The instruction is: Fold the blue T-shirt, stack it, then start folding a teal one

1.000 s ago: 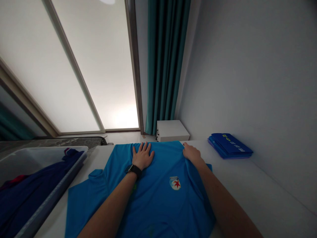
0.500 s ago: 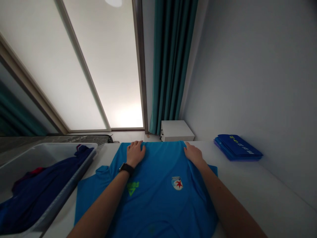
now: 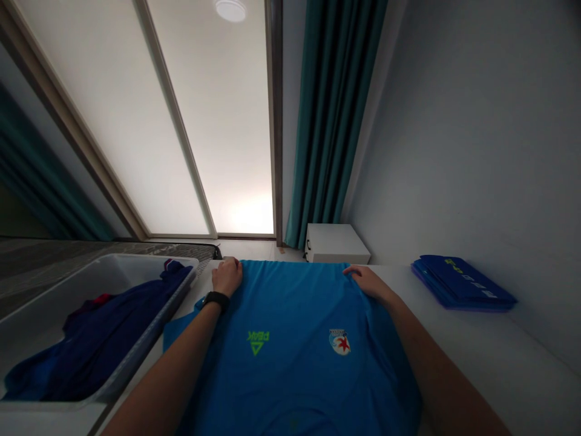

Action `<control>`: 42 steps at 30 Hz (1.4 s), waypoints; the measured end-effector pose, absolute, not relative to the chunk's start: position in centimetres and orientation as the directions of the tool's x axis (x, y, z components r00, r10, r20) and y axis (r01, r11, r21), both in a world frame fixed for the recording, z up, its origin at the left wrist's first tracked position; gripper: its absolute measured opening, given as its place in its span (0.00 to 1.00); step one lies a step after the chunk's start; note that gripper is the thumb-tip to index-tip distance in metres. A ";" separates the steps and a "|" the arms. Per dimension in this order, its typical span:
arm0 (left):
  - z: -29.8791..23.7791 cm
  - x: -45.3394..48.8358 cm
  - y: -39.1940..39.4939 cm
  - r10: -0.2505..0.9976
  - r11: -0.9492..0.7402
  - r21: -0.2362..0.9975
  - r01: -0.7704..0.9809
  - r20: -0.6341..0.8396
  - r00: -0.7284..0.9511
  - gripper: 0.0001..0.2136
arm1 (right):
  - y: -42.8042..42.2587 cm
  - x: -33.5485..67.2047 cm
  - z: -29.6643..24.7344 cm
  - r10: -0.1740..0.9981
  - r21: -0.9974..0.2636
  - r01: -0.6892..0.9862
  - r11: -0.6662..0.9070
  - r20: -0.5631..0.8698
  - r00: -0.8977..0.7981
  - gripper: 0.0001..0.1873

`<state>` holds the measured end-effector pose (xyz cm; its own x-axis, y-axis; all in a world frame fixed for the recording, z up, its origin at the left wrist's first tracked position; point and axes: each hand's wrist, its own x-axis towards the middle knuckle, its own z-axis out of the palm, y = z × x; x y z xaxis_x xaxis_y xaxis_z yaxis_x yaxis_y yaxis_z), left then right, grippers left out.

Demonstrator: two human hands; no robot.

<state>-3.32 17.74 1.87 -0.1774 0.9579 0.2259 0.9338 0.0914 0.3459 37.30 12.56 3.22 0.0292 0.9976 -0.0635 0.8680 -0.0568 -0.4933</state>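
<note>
A blue T-shirt (image 3: 295, 315) lies spread out on the white table, its collar toward me at the bottom of the view. Green lettering with a triangle and a crest with a red star mark its chest, both upside down to me. My left hand (image 3: 227, 276), below a black wristwatch (image 3: 215, 299), is closed on the shirt's far left edge. My right hand (image 3: 365, 281) pinches the far right edge between thumb and fingers. The cloth between both hands is fairly flat, with creases near the right arm.
A white plastic bin (image 3: 136, 261) at the left holds dark blue garments (image 3: 104, 333) with a bit of red. Folded blue clothes (image 3: 463, 284) are stacked at the right by the wall. A white cabinet (image 3: 338, 242) stands beyond the table, before a teal curtain (image 3: 338, 121).
My left hand has gone from lying flat on the shirt to gripping its far left edge. The right hand keeps the right edge. The view has shifted slightly left.
</note>
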 end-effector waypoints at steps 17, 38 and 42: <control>1.3 -4.0 17.4 0.982 -0.074 0.313 0.947 0.190 0.014 0.19 | 13.1 40.2 2.0 0.931 -0.302 0.882 -0.361 -0.057 0.362 0.24; 1.5 -1.2 14.6 0.950 -0.278 0.064 0.959 0.166 0.264 0.25 | 11.9 33.7 2.7 1.000 -0.112 0.993 0.019 -0.009 -0.021 0.27; 1.0 0.0 14.4 0.961 -0.275 0.120 0.954 0.052 0.270 0.27 | 11.4 30.8 1.5 0.985 -0.154 0.978 0.137 -0.084 -0.151 0.33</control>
